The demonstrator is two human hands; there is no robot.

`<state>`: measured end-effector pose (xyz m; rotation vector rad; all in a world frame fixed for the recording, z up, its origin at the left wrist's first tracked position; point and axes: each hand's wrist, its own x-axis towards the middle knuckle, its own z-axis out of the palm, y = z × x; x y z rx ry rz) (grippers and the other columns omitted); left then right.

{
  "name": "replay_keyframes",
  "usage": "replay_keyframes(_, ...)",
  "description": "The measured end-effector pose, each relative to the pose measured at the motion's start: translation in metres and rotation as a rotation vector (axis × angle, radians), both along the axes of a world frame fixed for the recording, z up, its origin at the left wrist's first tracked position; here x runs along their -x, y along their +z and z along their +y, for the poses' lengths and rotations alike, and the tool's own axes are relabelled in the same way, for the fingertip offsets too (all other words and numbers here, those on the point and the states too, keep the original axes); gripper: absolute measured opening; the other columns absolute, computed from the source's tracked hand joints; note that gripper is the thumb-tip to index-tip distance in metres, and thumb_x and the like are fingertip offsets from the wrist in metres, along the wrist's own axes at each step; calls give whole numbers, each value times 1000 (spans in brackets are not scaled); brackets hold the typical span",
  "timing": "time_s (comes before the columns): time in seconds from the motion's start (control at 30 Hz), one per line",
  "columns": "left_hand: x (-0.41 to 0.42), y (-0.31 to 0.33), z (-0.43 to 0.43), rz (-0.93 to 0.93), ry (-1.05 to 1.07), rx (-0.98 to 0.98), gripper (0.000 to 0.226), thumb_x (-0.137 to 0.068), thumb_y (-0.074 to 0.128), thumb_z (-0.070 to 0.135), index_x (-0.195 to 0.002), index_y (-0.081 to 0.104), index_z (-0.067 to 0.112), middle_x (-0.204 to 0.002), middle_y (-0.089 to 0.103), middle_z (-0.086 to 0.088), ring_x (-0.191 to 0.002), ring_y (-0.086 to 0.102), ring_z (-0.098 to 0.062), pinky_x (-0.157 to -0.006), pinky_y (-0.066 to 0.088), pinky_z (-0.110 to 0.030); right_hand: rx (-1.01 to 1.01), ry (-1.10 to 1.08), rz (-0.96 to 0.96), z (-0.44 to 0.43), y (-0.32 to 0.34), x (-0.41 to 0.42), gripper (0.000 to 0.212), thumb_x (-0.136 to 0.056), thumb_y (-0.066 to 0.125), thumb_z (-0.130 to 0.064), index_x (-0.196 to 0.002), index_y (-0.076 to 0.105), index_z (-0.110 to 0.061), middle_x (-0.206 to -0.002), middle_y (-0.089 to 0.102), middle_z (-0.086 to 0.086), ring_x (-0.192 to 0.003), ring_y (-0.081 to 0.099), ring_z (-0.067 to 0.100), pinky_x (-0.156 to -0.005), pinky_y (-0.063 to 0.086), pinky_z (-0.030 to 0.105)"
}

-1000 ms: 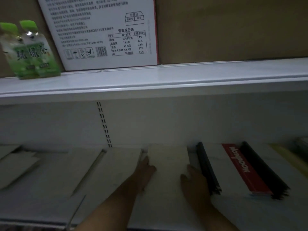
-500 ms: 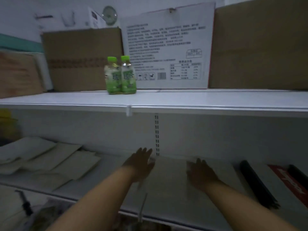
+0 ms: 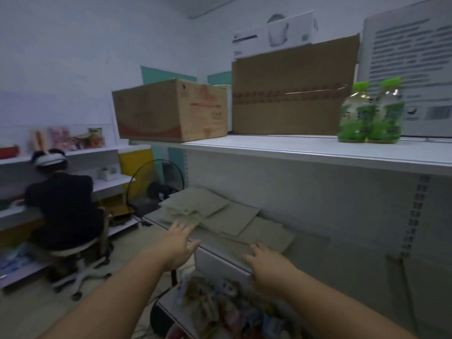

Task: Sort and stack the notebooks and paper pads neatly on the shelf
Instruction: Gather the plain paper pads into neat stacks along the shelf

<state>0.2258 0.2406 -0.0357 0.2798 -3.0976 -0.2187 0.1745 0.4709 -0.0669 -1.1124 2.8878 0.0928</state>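
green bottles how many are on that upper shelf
2. The left bottle and the right bottle stand side by side on the upper shelf, before the white printed box. More may lie off-frame.

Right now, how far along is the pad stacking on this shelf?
Done: no neat stack shows in this view. In hand: nothing; the left hand and right hand are open, reaching toward the paper pads. Left: those pads lie overlapping at odd angles on the shelf and need squaring up.

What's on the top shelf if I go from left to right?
Red-printed cardboard box → big plain cardboard box → two green bottles → white box with printed text.
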Motion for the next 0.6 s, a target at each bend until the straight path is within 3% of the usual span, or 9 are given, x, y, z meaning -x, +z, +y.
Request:
replay_keyframes(0.27, 32, -18, -81, 43, 12, -86, 61, -98, 36, 44, -151, 16, 22, -159, 11, 2, -147, 4, -16, -117, 10, -30, -15, 19, -51, -100, -20, 66, 47, -92, 48, -29, -135, 41, -13, -143, 33, 18, -136, 27, 34, -108, 34, 43)
replay_keyframes(0.43, 64, -24, -116, 13, 48, -76, 59, -98, 38, 42, -150, 21, 22, -158, 16, -1, -146, 10, -17, -117, 13, -31, 73, -21, -15, -132, -27, 126, 52, -97, 39, -30, -145, 29, -14, -158, 11, 11, -146, 8, 26, -117, 20, 36)
replay_keyframes(0.6, 114, -22, -167, 70, -7, -44, 50, -97, 42, 36, -145, 33, 23, -154, 27, 0, -144, 17, -15, -117, 17, -30, 166, -84, 72, -208, -29, 194, 44, -95, 41, -24, -137, 38, -13, -147, 32, 12, -136, 28, 28, -108, 33, 38)
